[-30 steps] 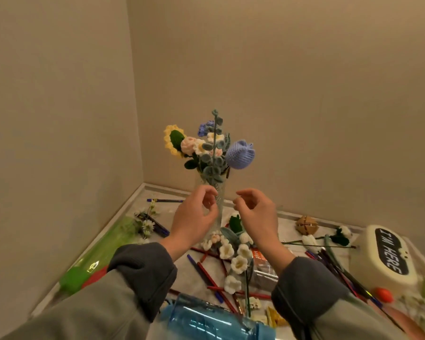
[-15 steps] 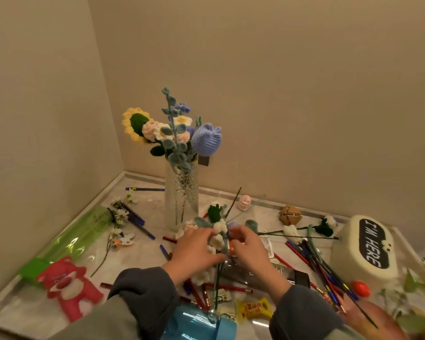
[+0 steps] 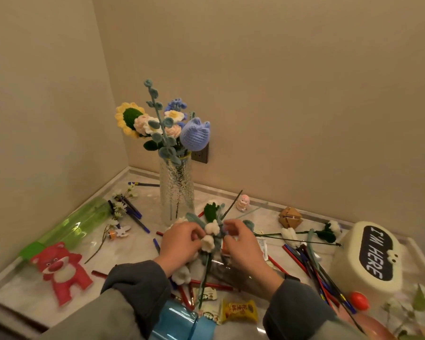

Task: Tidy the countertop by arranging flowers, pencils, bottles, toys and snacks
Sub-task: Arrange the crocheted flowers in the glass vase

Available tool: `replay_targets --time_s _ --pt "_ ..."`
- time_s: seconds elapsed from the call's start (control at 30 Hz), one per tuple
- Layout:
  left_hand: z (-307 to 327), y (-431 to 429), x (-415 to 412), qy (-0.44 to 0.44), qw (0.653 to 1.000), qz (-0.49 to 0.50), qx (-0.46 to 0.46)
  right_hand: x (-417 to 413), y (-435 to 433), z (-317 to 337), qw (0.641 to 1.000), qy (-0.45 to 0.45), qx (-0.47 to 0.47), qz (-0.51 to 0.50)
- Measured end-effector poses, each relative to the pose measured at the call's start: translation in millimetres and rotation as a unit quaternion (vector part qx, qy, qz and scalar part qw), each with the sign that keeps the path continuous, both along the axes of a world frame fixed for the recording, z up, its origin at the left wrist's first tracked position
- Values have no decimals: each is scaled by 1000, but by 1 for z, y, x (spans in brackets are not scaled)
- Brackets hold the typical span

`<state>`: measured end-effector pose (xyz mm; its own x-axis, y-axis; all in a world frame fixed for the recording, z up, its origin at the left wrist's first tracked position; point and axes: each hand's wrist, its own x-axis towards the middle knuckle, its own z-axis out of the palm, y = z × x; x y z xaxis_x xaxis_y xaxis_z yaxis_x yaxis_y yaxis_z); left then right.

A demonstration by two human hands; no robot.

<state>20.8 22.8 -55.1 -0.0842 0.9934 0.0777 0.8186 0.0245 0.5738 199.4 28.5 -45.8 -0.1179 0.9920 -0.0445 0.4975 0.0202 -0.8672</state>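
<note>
Both hands meet over a crocheted stem of white bell flowers (image 3: pixel 210 238) lying on the marble countertop (image 3: pixel 22 294), in front of the glass vase (image 3: pixel 176 192). The left hand (image 3: pixel 180 245) has its fingers curled in and pinching at the white blooms; the right hand (image 3: pixel 241 244) is partly blurred, fingers bent toward the same cluster, and whether it actually grips the stem cannot be told. The vase stands upright near the back wall and holds a bouquet with a yellow sunflower (image 3: pixel 128 119) and a blue tulip (image 3: pixel 195 136). A green bottle (image 3: pixel 74 229) lies on its side at the left, with a red bear toy (image 3: pixel 60 271) just in front of it. Red and blue pencils (image 3: pixel 312 268) lie scattered to the right, beside a cream box (image 3: pixel 368 256) reading "I'M HERE". A yellow snack packet (image 3: pixel 238 311) lies near the front edge, next to a blue bottle (image 3: pixel 179 322).
</note>
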Motion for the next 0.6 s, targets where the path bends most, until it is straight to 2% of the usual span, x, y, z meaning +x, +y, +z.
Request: replay_targets --time_s 0.13,0.23,0.3,0.43,0.6 --pt "12 -1 -6 -1 999 -8 -31 -1 11 9 998 -44 21 42" --pt "7 -7 -6 134 979 -62 -145 -9 16 13 993 -90 16 77" --pt "3 -12 -4 179 968 -66 -165 -15 15 13 991 -97 15 92" --pt "9 -17 -3 140 984 -42 -104 -19 10 15 991 -96 32 88" --pt "36 -17 -12 119 992 -9 33 -12 14 27 983 -131 82 95"
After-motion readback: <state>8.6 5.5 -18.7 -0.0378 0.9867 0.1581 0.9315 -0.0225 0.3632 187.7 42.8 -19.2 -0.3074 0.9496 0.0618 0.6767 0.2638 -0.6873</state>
